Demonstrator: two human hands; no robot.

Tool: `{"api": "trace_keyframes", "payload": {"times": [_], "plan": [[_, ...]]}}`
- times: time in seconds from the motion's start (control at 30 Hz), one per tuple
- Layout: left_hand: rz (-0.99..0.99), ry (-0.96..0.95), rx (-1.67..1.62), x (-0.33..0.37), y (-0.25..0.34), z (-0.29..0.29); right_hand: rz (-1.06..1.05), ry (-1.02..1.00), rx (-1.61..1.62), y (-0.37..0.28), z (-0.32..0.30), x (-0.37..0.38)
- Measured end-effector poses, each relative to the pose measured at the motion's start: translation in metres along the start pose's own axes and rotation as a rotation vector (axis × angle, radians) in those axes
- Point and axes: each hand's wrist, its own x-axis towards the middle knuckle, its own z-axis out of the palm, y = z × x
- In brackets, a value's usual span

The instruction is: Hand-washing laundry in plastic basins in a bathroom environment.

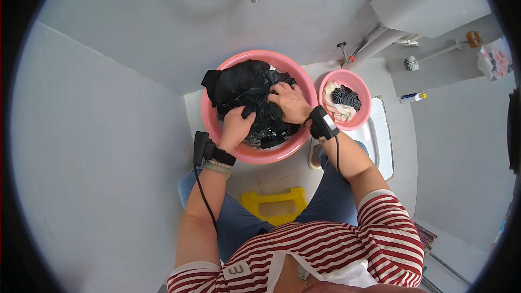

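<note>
Nearest the camera is a short-sleeved shirt with dark red and white horizontal stripes (pixel 320 241), worn by a person in blue denim jeans (pixel 334 198). Both bare forearms reach over a large round pink plastic basin (pixel 264 156) standing on the pale tiled floor (pixel 247 176), close to the grey wall beyond its far rim. A heap of wet, glossy black clothing (pixel 239 84) fills most of the basin; one dark piece lies up over the far left of its rim, and a little water shows toward the near rim.

The left hand (pixel 237 126) is inside the near left part of the basin, thumb and fingers grasping a fold of the black clothing. The right hand (pixel 290 103) comes in over the right rim, fingers spread and bent into the same heap; whether they clench any cloth I cannot tell, as the tips are partly sunk in it. Each wrist wears a small black box on a strap with a cable, and a pale bangle (pixel 217 167) sits below the left strap.

Just beyond the big basin's right rim is a smaller round pink plastic basin (pixel 363 118), holding a black-and-white striped cloth (pixel 346 96) and a cream-coloured cloth (pixel 341 113). A white ceramic floor fixture (pixel 383 144) shows past its near right rim. Between the knees, near the big basin's near rim, is a yellow plastic stool (pixel 274 197).
</note>
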Motion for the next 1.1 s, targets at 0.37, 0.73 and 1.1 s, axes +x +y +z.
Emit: {"api": "trace_keyframes", "payload": {"times": [0.37, 0.73, 1.1], "plan": [[-0.015, 0.008, 0.294, -0.004, -0.004, -0.013, 0.191, -0.475, -0.121, -0.037, 0.053, 0.021], [-0.677, -0.15, -0.819, -0.015, 0.014, -0.004, 0.187, 0.374, 0.574, -0.027, 0.025, 0.016], [-0.289, -0.247, -1.292, -0.019, 0.073, -0.008, -0.03, 0.544, 0.254, -0.108, -0.016, -0.025]]}}
